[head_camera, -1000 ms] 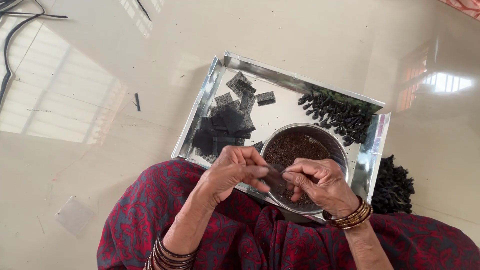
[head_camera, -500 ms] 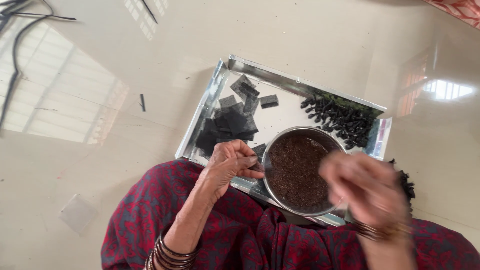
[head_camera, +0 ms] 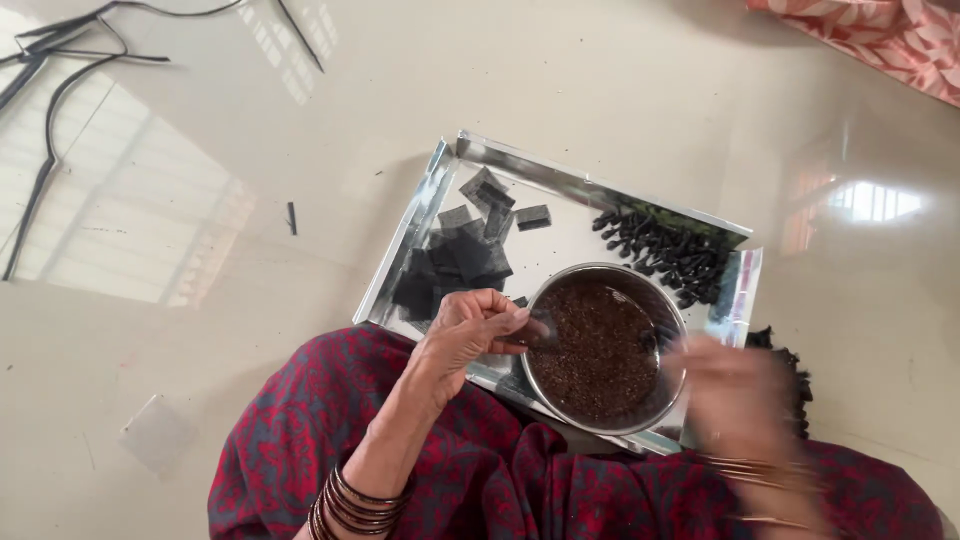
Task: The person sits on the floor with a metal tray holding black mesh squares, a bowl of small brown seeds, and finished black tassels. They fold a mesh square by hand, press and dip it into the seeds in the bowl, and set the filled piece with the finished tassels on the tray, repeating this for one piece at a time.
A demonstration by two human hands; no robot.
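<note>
The right hand (head_camera: 735, 395) is a motion blur, so its grip cannot be read. The left hand (head_camera: 468, 335) pinches something dark at the bowl's (head_camera: 603, 348) rim, perhaps a small strip, mostly covered by fingers. The bowl hides part of the tray (head_camera: 425, 215). A dark heap (head_camera: 790, 375) sits half behind the blurred hand.
</note>
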